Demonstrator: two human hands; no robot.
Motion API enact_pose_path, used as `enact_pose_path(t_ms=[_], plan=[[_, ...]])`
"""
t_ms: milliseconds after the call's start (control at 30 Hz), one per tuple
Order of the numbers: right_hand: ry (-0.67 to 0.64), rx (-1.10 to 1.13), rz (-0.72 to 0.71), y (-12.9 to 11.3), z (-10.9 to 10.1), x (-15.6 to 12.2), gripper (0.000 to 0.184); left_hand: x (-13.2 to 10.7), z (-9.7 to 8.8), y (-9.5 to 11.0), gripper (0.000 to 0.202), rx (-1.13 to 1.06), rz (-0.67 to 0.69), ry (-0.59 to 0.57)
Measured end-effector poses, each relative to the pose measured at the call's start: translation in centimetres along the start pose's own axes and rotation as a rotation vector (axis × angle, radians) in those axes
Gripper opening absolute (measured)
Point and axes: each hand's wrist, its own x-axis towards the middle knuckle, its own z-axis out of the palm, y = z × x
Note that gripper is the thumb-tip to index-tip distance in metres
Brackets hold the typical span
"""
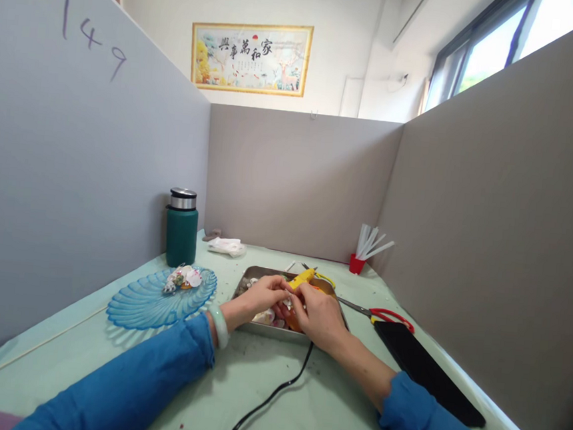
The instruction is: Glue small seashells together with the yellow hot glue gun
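Note:
My left hand (265, 295) and my right hand (322, 317) meet over a metal tray (269, 332), fingers closed. Between the fingertips is a small whitish piece (287, 302), perhaps a shell; its shape is mostly hidden. Just beyond the fingers shows a yellow glue gun (303, 279), partly covered by my right hand. Shells (263, 317) and other small pieces lie in the tray under my hands. Left of them, a blue scalloped glass plate (143, 303) carries a cluster of shells (183, 277).
A black cord (270, 398) runs from the tray toward me. Scissors with red handles (390, 316) and a black flat object (428, 371) lie at right. A red cup (357, 264) holds white sticks. A green bottle (181, 232) stands behind the plate; grey partitions (299, 183) surround the table.

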Motion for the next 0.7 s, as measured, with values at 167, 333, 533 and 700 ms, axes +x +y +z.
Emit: enact_pose_path(t_ms=[167,333,533,700], plan=[[0.002,0.004,-0.005,-0.08,-0.04,0.01,0.024,0.11,-0.11,-0.26,0.013,0.001,0.006,0.012],[0.002,0.001,-0.009,-0.07,-0.06,0.01,0.025,0.2,-0.18,-0.34,0.013,0.006,0.004,0.013],[-0.003,0.005,-0.007,-0.11,-0.15,-0.06,0.024,0.07,-0.04,0.03,0.012,0.01,0.0,0.019],[-0.007,0.007,0.0,-0.09,-0.16,-0.08,0.024,0.02,-0.04,0.05,0.011,0.024,0.002,0.015]])
